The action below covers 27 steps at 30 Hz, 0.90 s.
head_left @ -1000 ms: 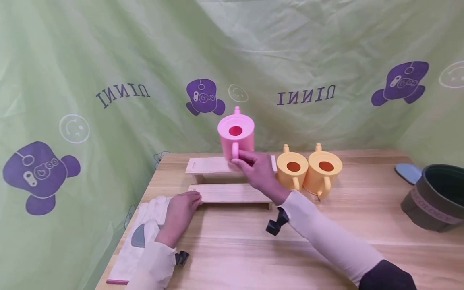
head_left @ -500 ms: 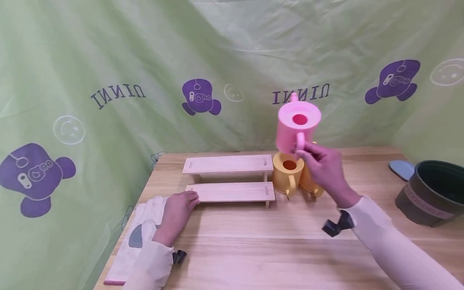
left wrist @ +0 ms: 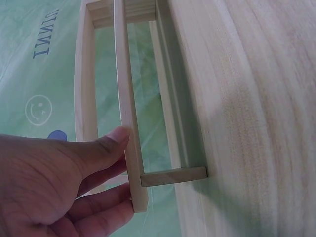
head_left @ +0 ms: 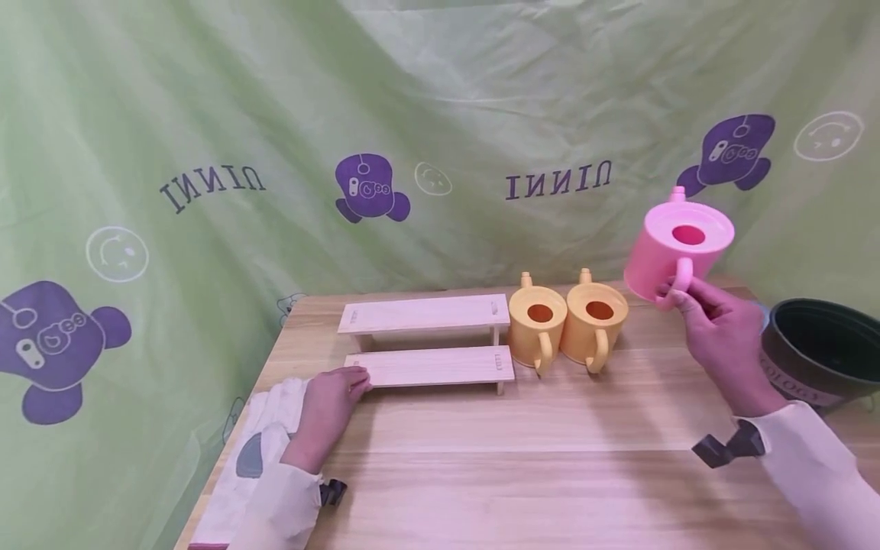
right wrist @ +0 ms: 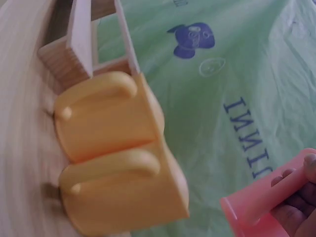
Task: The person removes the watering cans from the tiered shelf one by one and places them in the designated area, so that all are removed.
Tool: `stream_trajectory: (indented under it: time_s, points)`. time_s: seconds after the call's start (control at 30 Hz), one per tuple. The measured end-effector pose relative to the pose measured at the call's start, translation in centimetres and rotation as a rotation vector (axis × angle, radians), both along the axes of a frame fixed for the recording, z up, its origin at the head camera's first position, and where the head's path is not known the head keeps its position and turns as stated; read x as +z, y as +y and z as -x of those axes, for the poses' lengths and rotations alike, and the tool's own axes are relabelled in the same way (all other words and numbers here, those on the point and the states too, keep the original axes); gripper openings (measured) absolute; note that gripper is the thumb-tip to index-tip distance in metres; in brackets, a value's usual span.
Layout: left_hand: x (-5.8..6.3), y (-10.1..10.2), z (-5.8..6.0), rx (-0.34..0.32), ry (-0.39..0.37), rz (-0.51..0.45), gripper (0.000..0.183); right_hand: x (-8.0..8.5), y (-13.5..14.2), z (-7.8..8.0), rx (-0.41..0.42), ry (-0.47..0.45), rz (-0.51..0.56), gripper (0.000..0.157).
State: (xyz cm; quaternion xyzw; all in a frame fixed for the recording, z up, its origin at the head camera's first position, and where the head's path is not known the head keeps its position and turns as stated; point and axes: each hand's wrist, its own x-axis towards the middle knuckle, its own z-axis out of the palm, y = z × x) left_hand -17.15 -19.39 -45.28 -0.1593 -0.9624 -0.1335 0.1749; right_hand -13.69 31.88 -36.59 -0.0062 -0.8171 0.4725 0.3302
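Observation:
My right hand (head_left: 732, 347) grips the handle of a pink toy watering can (head_left: 653, 263), held up in the air above the right side of the table, slightly tilted. In the right wrist view only part of the pink can (right wrist: 242, 207) shows at the lower corner. My left hand (head_left: 326, 412) pinches the left end of the front wooden shelf (head_left: 440, 367), thumb on the upper face and fingers beneath. A higher wooden shelf (head_left: 426, 315) stands just behind. Two yellow watering cans (head_left: 525, 336) (head_left: 580, 336) stand upright side by side at the shelves' right end, handles toward me.
A dark green plant pot (head_left: 791, 347) stands at the right, partly behind my right wrist. On the left table edge lies a white cloth (head_left: 220, 496) with a grey patch, partly under my left forearm. A green printed curtain (head_left: 467, 92) closes off the back and sides.
My right hand has carried the pink can from above the shelves, past the yellow cans, to the right. My left hand stays at the front shelf's end.

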Motion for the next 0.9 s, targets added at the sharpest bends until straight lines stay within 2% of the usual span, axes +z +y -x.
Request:
stream_trajectory:
  time_s: [0.07, 0.23, 0.4, 0.6, 0.9]
  points:
    - [0.1, 0.1, 0.0, -0.003, 0.007, 0.012, 0.021, -0.6, 0.7, -0.2, -0.036, 0.001, -0.015, 0.032]
    - [0.2, 0.1, 0.0, -0.007, 0.015, 0.028, 0.021, -2.2, 2.1, -0.4, -0.063, -0.021, -0.019, 0.03]
    - [0.1, 0.2, -0.1, -0.023, 0.019, 0.026, 0.02, -4.6, 2.9, -0.6, -0.077, -0.11, -0.06, 0.034]
    - [-0.3, 0.0, -0.1, -0.043, 0.056, 0.046, 0.018, -7.6, 3.5, -0.8, -0.029, -0.194, -0.074, 0.039]
    - [-0.3, 0.0, 0.0, -0.03, 0.036, 0.04, 0.018, -10.3, 3.9, -1.7, -0.054, -0.351, -0.156, 0.046]
